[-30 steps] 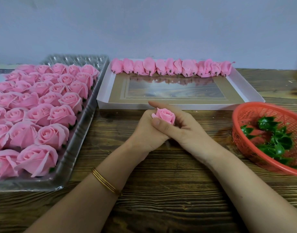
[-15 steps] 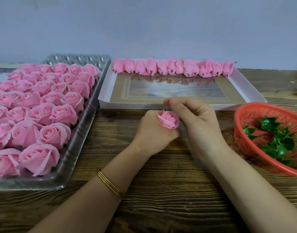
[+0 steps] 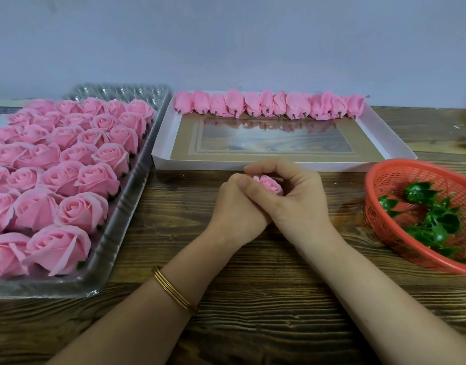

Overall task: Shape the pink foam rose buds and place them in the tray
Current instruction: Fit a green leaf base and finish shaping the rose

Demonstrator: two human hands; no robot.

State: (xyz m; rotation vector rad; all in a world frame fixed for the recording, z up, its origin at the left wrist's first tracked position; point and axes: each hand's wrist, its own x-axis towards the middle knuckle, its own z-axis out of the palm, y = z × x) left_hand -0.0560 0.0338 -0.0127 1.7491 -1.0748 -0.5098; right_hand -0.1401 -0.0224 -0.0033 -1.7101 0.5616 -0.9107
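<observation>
A pink foam rose bud [image 3: 269, 184] sits between both my hands above the wooden table. My left hand [image 3: 235, 210] holds it from below and the left. My right hand [image 3: 292, 198] curls over it, fingers arched across its top and thumb laid over my left fingers. Only the bud's upper petals show. The white tray [image 3: 162, 143] lies just beyond my hands, with a row of several shaped buds [image 3: 268, 104] along its far edge.
A clear plastic tray [image 3: 115, 233] at the left holds several open pink roses [image 3: 60, 177]. A red plastic basket [image 3: 400, 180] with green calyx pieces [image 3: 434, 219] stands at the right. A pale wall rises behind the table.
My right hand lifted off the bud half a second ago, then came back down and now wraps over it and my left fingers. The bud stays in my left hand.
</observation>
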